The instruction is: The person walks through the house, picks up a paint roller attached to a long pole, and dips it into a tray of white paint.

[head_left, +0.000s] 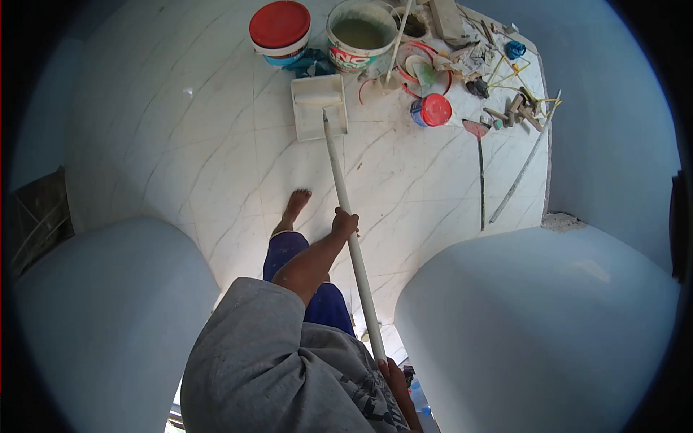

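**Long Pole, Slick Tile: A Tray at Risk of Sliding**

Nearest the camera, a worker's right hand (393,375) touches the lower end of a long white pole (359,267), close against the grey shirt (260,353); most of its fingers are hidden, so how tightly they close cannot be told. Farther along the shaft, the left hand (346,222) has its fingers wrapped around the pole, with no gap showing. A loose hold at the hidden end could let the shaft swing toward the pale blue walls (534,310) on either side.

Beyond the hands, a bare foot (297,202) stands on the tiled floor (209,159), short of a white tray (306,130). The pole's far end reaches over that tray, where a white roller (317,97) lies crosswise; their join is hard to make out. Too hard a push could skid the tray across the smooth tile, and a dripping roller could spot the floor.

Just past the tray stand a red-lidded bucket (280,25) and an open bucket (354,60) of murky liquid, which a sliding tray could bump. A smaller red-lidded tub (435,110) sits to the right.
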Motion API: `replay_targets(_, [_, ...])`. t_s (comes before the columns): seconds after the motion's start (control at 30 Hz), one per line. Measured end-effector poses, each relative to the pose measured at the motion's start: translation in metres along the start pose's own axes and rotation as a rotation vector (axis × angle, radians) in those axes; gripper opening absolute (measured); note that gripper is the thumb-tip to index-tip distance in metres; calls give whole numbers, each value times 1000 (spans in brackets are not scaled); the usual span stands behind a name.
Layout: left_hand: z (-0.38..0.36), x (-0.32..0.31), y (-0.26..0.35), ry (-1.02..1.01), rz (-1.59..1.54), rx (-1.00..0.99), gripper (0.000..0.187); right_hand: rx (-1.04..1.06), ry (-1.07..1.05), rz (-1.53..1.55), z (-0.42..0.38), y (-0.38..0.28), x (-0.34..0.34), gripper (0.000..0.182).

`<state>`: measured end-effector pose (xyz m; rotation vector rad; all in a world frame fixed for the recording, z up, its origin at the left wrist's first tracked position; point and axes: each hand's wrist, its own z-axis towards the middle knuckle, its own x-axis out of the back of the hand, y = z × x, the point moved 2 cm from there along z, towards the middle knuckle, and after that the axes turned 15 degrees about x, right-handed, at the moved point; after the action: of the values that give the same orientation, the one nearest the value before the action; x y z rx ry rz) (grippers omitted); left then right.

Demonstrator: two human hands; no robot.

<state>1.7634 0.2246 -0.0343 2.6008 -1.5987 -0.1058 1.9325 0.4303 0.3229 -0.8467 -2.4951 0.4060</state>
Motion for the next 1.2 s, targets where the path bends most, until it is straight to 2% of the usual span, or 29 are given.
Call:
replay_targets(0.1, [-7, -13, -19, 29, 33, -33, 39, -65, -31, -58, -10, 28, 2, 44])
replay_targets(0.2, [-2, -31, -70, -22, 52, 7, 41, -56, -75, -60, -34, 79, 10, 46])
replay_targets(0.23, [17, -39, -96, 8, 69, -35, 43, -54, -80, -66, -43, 93, 11, 46])
replay_targets(0.3, [12, -42, -108, -100, 12, 47, 42, 24, -69, -127, -48, 116, 14, 46])
replay_targets(0.33, [31, -44, -115, -99, 5, 47, 42, -48, -98, -140, -44, 112, 14, 45])
replay_targets(0.4, [72, -49, -119, -58, 67, -59, 41, -115, -110, -163, -24, 103, 12, 44])
replay_targets(0.43, [45, -44, -91, 9, 45, -57, 40, -183, -121, -183, -14, 102, 10, 43])
replay_targets(0.47, [40, -41, -69, 65, 76, -33, 39, -117, -129, -227, -2, 103, 7, 45])
replay_targets(0.5, [36, -37, -54, 61, 39, -45, 39, -120, -133, -229, 3, 94, 6, 45])
replay_targets(0.57, [16, -29, -39, -2, -23, -64, 39, 11, -41, -179, 4, 74, 6, 42])
replay_targets(0.67, [23, -36, -74, 56, 81, -110, 40, -20, -79, -178, -15, 104, 9, 41])
replay_targets(0.7, [32, -36, -93, -35, 73, -136, 40, -33, -90, -182, -25, 109, 12, 41])
replay_targets(0.73, [30, -31, -101, -166, 25, -32, 40, -41, -100, -188, -29, 111, 14, 41])
replay_targets(0.8, [29, -32, -103, -303, -27, 73, 40, -42, -109, -217, -26, 108, 13, 40])
replay_targets(0.87, [32, -37, -86, 26, 74, -72, 40, -25, -108, -253, -5, 101, 6, 40])
replay_targets(0.9, [35, -37, -68, 102, 91, -62, 41, -19, -101, -259, 2, 95, 3, 40])
replay_targets(0.97, [32, -27, -38, 90, 38, -125, 39, -12, -71, -250, 8, 80, -1, 40])
replay_targets(1.03, [3, -20, -17, 72, 49, -98, 40, -6, -7, -203, 12, 54, 2, 39])
replay_targets(1.1, [10, -23, -29, 101, 78, -130, 40, -11, -16, -134, 0, 43, 12, 38])
replay_targets(1.17, [6, -30, -45, 106, 74, -145, 40, 68, 13, -221, -18, 79, 14, 37])
replay_targets(1.2, [-2, -34, -53, 107, 83, -115, 40, 75, 10, -221, -27, 75, 19, 37])
